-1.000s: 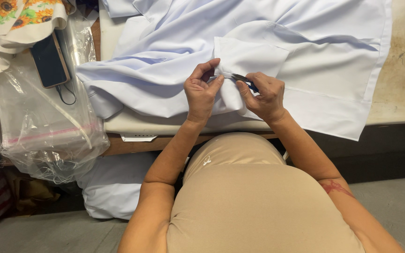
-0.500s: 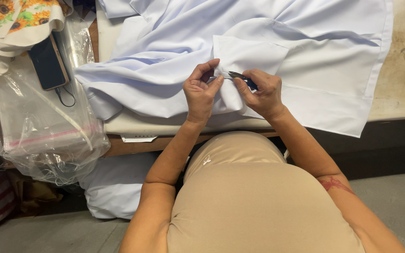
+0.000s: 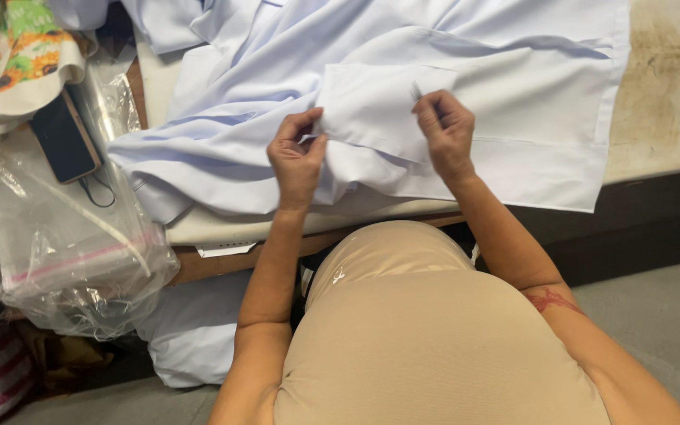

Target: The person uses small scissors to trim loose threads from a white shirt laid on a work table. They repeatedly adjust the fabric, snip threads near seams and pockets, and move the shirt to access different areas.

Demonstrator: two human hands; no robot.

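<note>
At the far left a flower-printed cloth in orange and green (image 3: 1, 47) hangs over the edge, with a dark flat phone (image 3: 63, 140) below it and a crumpled clear plastic bag (image 3: 72, 252) sagging off the side of the tabletop (image 3: 670, 102). Next comes the pale blue cotton shirt (image 3: 513, 94), spread wide across the padded, stained surface and bunched into folds toward the left. The left hand (image 3: 297, 161) has its fingers (image 3: 308, 140) pinched shut on a fold of that shirt beside a patch pocket (image 3: 371, 110), holding the cloth taut. The right hand (image 3: 446, 130) is clenched around a small slim metal tool (image 3: 416, 91), its tip showing just above the knuckles at the pocket's upper edge. Judging by this, work on the pocket seam looks to be under way, not finished; how much of the garment is already done cannot be told. More pale cloth lies bundled under the tabletop, and at the right the floor is bare grey concrete (image 3: 655, 315)
</note>
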